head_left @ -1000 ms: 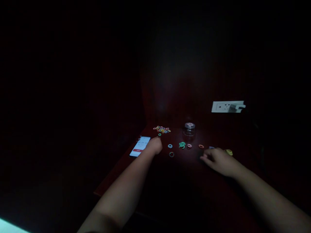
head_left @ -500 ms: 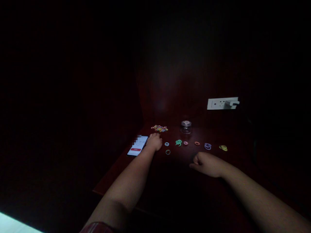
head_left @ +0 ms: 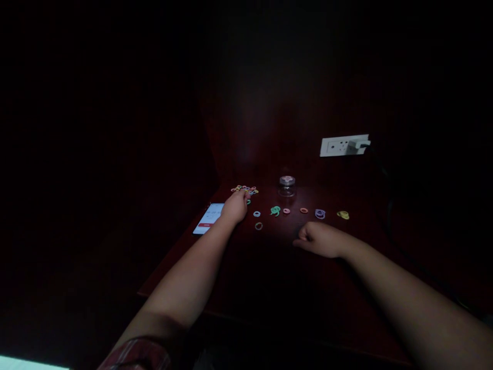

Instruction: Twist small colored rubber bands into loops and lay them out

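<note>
My left hand (head_left: pixel 235 206) reaches to the near edge of a mixed pile of coloured hair ties (head_left: pixel 239 189). Its fingers are pinched together; whatever is between them is hidden. Close to the fingertips lies a green hair tie (head_left: pixel 248 202). My right hand (head_left: pixel 321 239) rests on the table with its fingers curled in, and nothing shows in them. Beyond it runs a row of small groups: light blue (head_left: pixel 257 214), green (head_left: pixel 275 211), pink (head_left: pixel 286 211), orange (head_left: pixel 304 210), purple (head_left: pixel 320 214) and yellow (head_left: pixel 343 215). One dark multicoloured tie (head_left: pixel 259 226) sits nearer me.
A lit phone (head_left: pixel 208 221) lies left of my left hand, partly covered by it. Behind the row stands a clear lidded jar (head_left: pixel 287 187). On the back wall is a socket plate (head_left: pixel 335 147) with a plug and a dark cable. The dark red table (head_left: pixel 246 288) is dimly lit.
The whole view has shifted, so things appear higher and a little left. My left hand has drawn its fingers into a pinch at the pile's edge. My right hand keeps its curled pose.
</note>
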`<state>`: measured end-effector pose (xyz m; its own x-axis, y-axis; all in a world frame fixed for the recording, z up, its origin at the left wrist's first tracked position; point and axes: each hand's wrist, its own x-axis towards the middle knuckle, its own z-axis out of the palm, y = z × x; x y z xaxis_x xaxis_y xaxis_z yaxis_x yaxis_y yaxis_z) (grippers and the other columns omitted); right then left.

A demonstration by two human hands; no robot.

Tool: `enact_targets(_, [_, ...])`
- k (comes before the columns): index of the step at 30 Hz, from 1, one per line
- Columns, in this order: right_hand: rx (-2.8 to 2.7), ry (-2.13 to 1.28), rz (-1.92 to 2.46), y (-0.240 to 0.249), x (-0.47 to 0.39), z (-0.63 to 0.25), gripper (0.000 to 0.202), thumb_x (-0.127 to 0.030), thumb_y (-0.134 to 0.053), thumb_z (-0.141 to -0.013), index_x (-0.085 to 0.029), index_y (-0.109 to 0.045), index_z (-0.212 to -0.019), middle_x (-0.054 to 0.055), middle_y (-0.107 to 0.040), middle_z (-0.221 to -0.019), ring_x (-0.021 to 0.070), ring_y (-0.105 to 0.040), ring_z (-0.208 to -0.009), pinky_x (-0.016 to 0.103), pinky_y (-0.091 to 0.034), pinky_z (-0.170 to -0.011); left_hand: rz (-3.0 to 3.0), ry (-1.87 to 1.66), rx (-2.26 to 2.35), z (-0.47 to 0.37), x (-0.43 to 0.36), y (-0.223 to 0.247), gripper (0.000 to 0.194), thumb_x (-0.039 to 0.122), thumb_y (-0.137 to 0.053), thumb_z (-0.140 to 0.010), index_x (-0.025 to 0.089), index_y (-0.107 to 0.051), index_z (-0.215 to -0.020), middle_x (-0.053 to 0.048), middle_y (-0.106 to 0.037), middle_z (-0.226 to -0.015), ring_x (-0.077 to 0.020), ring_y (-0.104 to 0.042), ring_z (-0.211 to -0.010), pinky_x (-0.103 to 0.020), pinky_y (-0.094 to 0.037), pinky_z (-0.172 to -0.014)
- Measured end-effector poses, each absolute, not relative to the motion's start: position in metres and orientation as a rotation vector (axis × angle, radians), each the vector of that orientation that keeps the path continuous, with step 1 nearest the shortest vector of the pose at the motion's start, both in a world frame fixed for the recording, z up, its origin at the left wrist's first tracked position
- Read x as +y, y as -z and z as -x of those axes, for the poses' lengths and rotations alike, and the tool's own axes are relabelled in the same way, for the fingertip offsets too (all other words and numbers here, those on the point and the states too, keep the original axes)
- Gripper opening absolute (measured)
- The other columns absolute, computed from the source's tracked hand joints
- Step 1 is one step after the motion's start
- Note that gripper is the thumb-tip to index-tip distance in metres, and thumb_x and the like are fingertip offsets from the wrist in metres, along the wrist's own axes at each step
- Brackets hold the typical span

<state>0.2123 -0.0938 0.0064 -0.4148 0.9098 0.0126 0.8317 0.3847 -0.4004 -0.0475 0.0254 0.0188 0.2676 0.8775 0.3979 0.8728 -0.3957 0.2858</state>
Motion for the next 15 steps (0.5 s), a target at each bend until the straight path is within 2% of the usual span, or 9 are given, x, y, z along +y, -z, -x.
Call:
enact_targets(1, [-2.394, -0.501, 1.524, -0.005, -0.093, -0.212, 0.039, -0.044, -0.055, -0.081, -0.017, -0.05, -0.054, -0.003, -0.045, -0.049, 0.0093, -0.035, -0.047, 0.025, -0.024, -0.048, -2.545, -0.836, 1.623, 0.043, 0.017, -0.023, 0.019, 0.017, -0.041, -0.091, 0.019, -0.057, -0.101, -0.007, -0.06, -0.109, -0.0179, -0.056, -0.102, -0.029, -0.042, -0.093])
enact_targets(3, [-2.329, -0.544, 1.431, -0.003, -0.091, -0.211, 0.032, -0.041, -0.056, -0.081, -0.017, -0.055, -0.06, -0.003, -0.049, -0.053, 0.0097, -0.039, -0.05, 0.024, -0.027, -0.049, -2.711, -0.888, 1.132, 0.031, -0.003, -0.029, 0.017, 0.017, -0.043, -0.09, 0.018, -0.058, -0.097, -0.006, -0.061, -0.103, -0.0169, -0.056, -0.097, -0.029, -0.043, -0.091])
enact_targets(6, [-2.15, -0.693, 1.251, -0.002, -0.091, -0.206, 0.021, -0.037, -0.058, -0.081, -0.017, -0.06, -0.08, -0.003, -0.054, -0.061, 0.0102, -0.045, -0.053, 0.023, -0.033, -0.051, -2.664, -0.89, 0.748, 0.008, -0.032, -0.031, 0.013, 0.017, -0.048, -0.088, 0.018, -0.058, -0.095, -0.004, -0.06, -0.097, -0.0141, -0.057, -0.088, -0.025, -0.046, -0.08])
enact_targets(9, [-1.999, -0.835, 1.135, -0.004, -0.094, -0.2, 0.022, -0.037, -0.061, -0.08, -0.016, -0.057, -0.082, -0.004, -0.051, -0.06, 0.0094, -0.046, -0.051, 0.021, -0.035, -0.048, -2.574, -0.817, 0.592, -0.009, -0.05, -0.027, 0.012, 0.017, -0.052, -0.086, 0.017, -0.058, -0.096, -0.003, -0.059, -0.093, -0.0107, -0.056, -0.077, -0.022, -0.046, -0.071])
enact_targets(15, [-1.865, -1.042, 1.097, -0.005, -0.096, -0.196, 0.032, -0.047, -0.059, -0.081, -0.015, -0.057, -0.074, 0.0, -0.059, -0.06, 0.0083, -0.049, -0.048, 0.021, -0.041, -0.046, -2.514, -0.843, 0.586, -0.011, -0.051, -0.024, 0.01, 0.015, -0.055, -0.083, 0.016, -0.057, -0.093, -0.002, -0.059, -0.088, -0.0089, -0.054, -0.069, -0.02, -0.044, -0.064])
